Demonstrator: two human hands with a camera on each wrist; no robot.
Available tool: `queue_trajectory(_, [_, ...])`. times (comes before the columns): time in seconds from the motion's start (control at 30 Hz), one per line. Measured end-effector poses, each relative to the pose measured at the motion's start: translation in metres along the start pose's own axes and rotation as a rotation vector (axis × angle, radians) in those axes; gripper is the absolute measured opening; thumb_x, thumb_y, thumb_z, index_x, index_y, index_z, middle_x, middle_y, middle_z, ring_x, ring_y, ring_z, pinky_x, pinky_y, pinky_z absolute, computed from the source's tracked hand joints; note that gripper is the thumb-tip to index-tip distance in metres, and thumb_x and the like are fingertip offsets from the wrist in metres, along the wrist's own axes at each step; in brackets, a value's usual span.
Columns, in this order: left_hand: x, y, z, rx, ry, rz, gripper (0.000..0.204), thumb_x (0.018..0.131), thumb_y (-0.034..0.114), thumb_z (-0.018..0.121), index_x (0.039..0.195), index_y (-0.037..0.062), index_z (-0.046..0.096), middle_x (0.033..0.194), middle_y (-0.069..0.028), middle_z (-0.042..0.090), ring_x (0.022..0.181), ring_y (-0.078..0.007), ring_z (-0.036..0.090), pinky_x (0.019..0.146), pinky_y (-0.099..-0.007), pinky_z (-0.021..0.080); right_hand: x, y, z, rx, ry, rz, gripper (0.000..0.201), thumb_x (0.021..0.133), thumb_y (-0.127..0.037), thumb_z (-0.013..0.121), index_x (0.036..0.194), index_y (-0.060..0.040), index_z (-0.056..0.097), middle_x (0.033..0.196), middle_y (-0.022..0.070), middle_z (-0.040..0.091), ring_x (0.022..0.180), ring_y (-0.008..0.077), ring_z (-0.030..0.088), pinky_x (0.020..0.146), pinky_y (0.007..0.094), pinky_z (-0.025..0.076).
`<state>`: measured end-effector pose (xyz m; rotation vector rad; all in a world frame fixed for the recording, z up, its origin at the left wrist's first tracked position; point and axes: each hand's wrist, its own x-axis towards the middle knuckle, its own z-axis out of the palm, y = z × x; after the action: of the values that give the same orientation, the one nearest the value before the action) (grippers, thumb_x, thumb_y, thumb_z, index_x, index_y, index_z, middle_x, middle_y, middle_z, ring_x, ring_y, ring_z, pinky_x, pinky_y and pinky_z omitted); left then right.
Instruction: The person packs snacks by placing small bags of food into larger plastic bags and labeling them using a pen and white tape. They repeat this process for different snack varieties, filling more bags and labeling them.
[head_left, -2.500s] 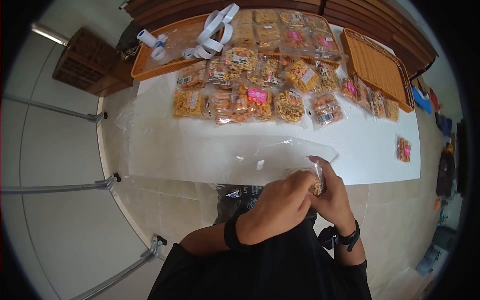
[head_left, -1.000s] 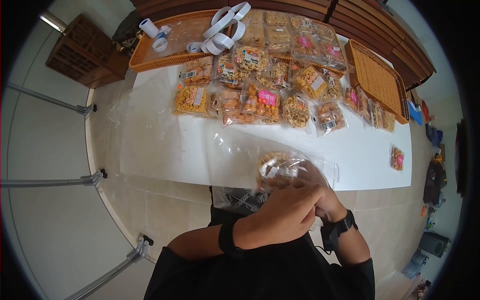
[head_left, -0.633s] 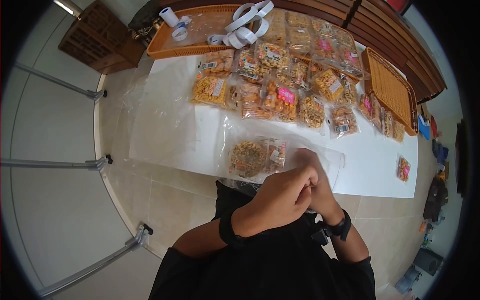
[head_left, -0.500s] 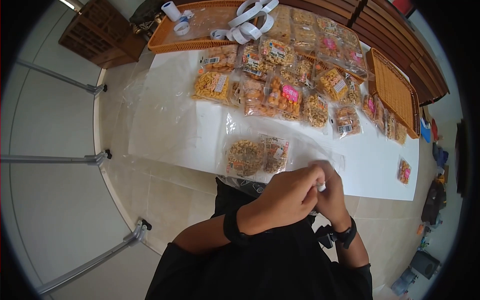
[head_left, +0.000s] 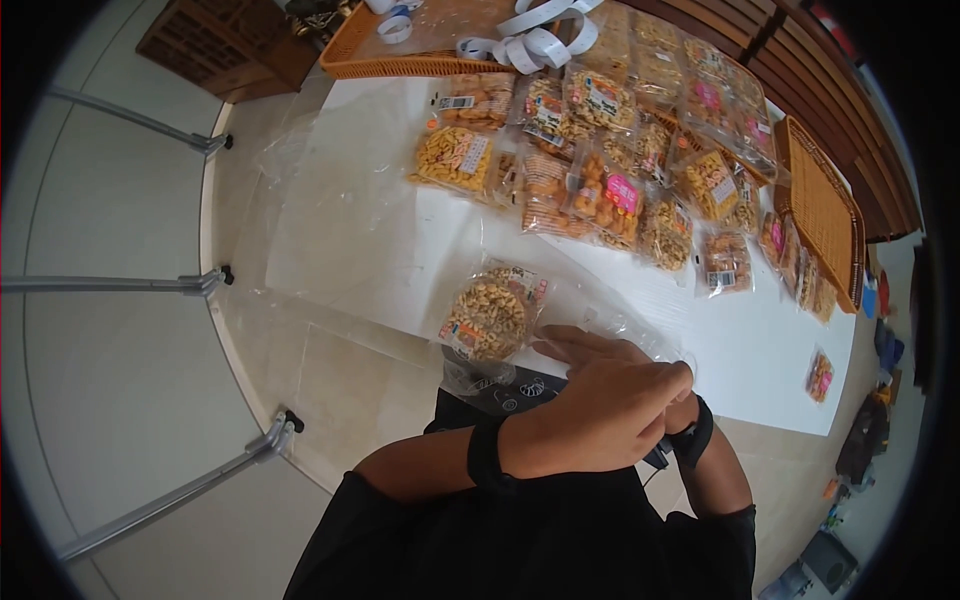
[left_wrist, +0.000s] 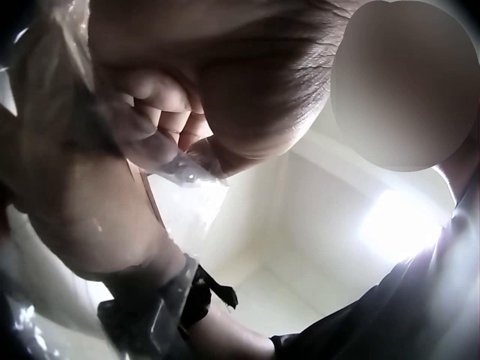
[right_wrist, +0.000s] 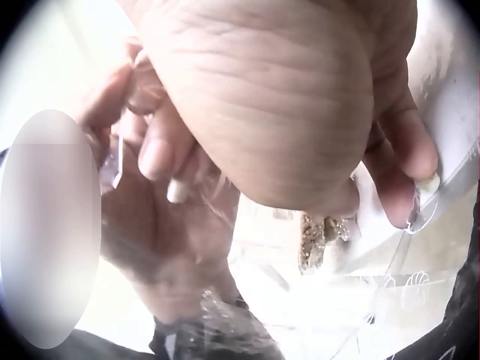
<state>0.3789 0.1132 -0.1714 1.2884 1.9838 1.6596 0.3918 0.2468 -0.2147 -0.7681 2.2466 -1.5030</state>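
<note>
My left hand has its fingers curled, gripping the edge of a large clear plastic bag at the table's front edge. Clear film runs under the curled fingers in the left wrist view. Behind it, my right hand reaches leftward, fingers extended, partly hidden by the left hand. Just left of the right fingertips, round packs of nut snack lie inside the bag, one overlapping another. In the right wrist view, the right fingers spread past the palm, with a nut piece beyond.
Many bagged snacks cover the back of the white table. A wicker tray with paper strips stands at the back left, another wicker tray at the right. One small pack lies near the right edge.
The right hand has gone from beside the left hand to reaching left toward the nut packs. The packs have slid together and overlap. The left hand keeps its grip; the head view has shifted.
</note>
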Motion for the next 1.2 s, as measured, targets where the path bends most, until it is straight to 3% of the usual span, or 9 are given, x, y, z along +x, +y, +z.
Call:
queue_trajectory(0.17, [0.010,0.006,-0.009,0.020,-0.084,-0.005,0.023,0.078,0.000,0.064,0.094,-0.0071,0.049,0.082,-0.0208,0.063,0.073,-0.0374,0.067,0.065,-0.0450,0.053,0.012,-0.015,-0.002,-0.218,-0.096,0.030,0.052,0.088,-0.026,0.051,0.138,-0.0150,0.055,0.131,0.0188,0.055,0.104,0.0308,0.059,0.096,0.0387,0.045])
queue_trajectory(0.4, [0.007,0.013,-0.019,0.059,-0.140,-0.103,0.024,0.082,-0.002,0.058,0.104,-0.0007,0.049,0.086,-0.0166,0.064,0.071,-0.0364,0.066,0.063,-0.0457,0.052,0.034,-0.028,0.004,-0.514,-0.184,0.028,0.059,0.094,-0.027,0.039,0.152,-0.0197,0.043,0.143,0.0202,0.048,0.103,0.0292,0.059,0.095,0.0366,0.045])
queue_trajectory(0.5, [0.006,0.016,-0.020,0.101,-0.124,-0.100,0.025,0.082,-0.002,0.058,0.105,0.0001,0.048,0.086,-0.0163,0.064,0.072,-0.0362,0.066,0.062,-0.0457,0.052,0.040,-0.034,0.014,-0.696,0.031,-0.076,0.062,0.096,-0.025,0.055,0.154,-0.0191,0.036,0.119,0.0211,0.052,0.088,0.0322,0.063,0.071,0.0402,0.053])
queue_trajectory(0.6, [0.004,0.016,-0.021,0.097,-0.126,-0.098,0.026,0.082,-0.001,0.059,0.106,0.0009,0.047,0.087,-0.0161,0.064,0.072,-0.0360,0.067,0.062,-0.0457,0.052,0.044,-0.019,0.030,-0.679,-0.056,0.164,0.071,0.097,-0.028,0.056,0.158,-0.0155,0.024,0.118,0.0207,0.052,0.095,0.0338,0.063,0.076,0.0420,0.053])
queue_trajectory(0.8, [0.001,0.013,-0.021,0.130,-0.148,-0.116,0.026,0.084,0.001,0.059,0.108,0.0002,0.049,0.088,-0.0159,0.064,0.073,-0.0353,0.066,0.064,-0.0445,0.053,0.030,-0.011,0.040,-0.765,0.271,0.153,0.094,0.088,-0.043,0.068,0.158,-0.0062,0.018,0.141,0.0255,0.046,0.105,0.0347,0.063,0.088,0.0394,0.054])
queue_trajectory(0.9, [-0.002,0.013,-0.023,0.127,-0.132,-0.093,0.027,0.086,0.003,0.060,0.111,-0.0011,0.051,0.088,-0.0157,0.064,0.075,-0.0345,0.067,0.065,-0.0436,0.054,0.036,-0.014,0.033,-0.665,0.275,0.288,0.101,0.084,-0.044,0.072,0.157,-0.0012,0.018,0.149,0.0298,0.038,0.109,0.0373,0.062,0.094,0.0379,0.053])
queue_trajectory(1.0, [-0.003,0.014,-0.025,0.133,-0.133,-0.080,0.027,0.087,0.003,0.060,0.112,-0.0020,0.052,0.088,-0.0155,0.064,0.076,-0.0338,0.067,0.066,-0.0430,0.054,0.051,-0.038,0.018,-0.537,0.102,0.489,0.101,0.083,-0.043,0.075,0.155,0.0027,0.020,0.142,0.0308,0.043,0.107,0.0370,0.062,0.091,0.0399,0.052])
queue_trajectory(1.1, [-0.005,0.017,-0.028,0.128,-0.136,-0.072,0.027,0.087,0.003,0.061,0.112,-0.0020,0.053,0.088,-0.0151,0.064,0.076,-0.0333,0.067,0.066,-0.0428,0.054,0.054,-0.049,0.015,-0.587,0.047,0.516,0.087,0.086,-0.039,0.073,0.151,0.0010,0.031,0.135,0.0251,0.051,0.101,0.0331,0.064,0.082,0.0393,0.053])
queue_trajectory(1.2, [-0.009,0.020,-0.031,0.111,-0.123,-0.074,0.027,0.085,0.002,0.062,0.111,-0.0015,0.053,0.088,-0.0143,0.065,0.075,-0.0327,0.067,0.064,-0.0425,0.054,0.027,-0.024,0.027,-0.685,0.110,0.155,0.072,0.086,-0.029,0.070,0.147,-0.0016,0.041,0.126,0.0202,0.056,0.099,0.0309,0.063,0.079,0.0392,0.051])
